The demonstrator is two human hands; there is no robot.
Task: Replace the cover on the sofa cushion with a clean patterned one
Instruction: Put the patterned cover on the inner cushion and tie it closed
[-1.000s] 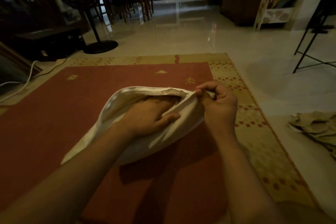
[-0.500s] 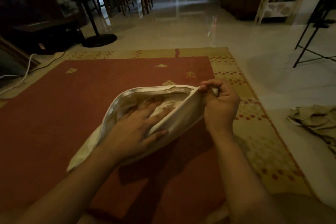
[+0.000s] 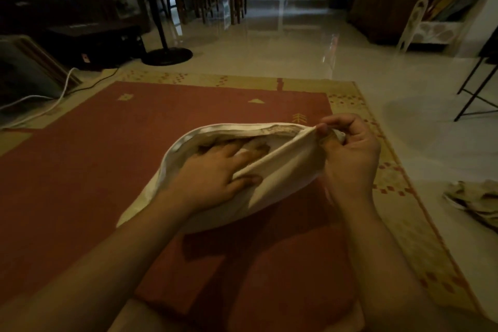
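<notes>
A cream cushion cover (image 3: 283, 178) with the cushion in it is held up over the red rug. Its opening faces up, and a brownish patterned surface (image 3: 272, 131) shows just inside the far edge. My left hand (image 3: 213, 175) has its fingers inside the opening and its thumb outside on the near flap. My right hand (image 3: 350, 159) pinches the right end of the opening. What lies deeper in the cover is hidden.
A red rug (image 3: 107, 156) with a yellow patterned border covers the floor under me. A crumpled beige cloth (image 3: 477, 199) lies on the tiles at the right. A fan base (image 3: 167, 55) and a white cable (image 3: 40, 108) are at the far left; black stand legs (image 3: 474, 89) are at the far right.
My left hand has pushed its fingers deeper into the opening and flattened out. My right hand has kept its pinch on the right end. The opening gapes a little wider.
</notes>
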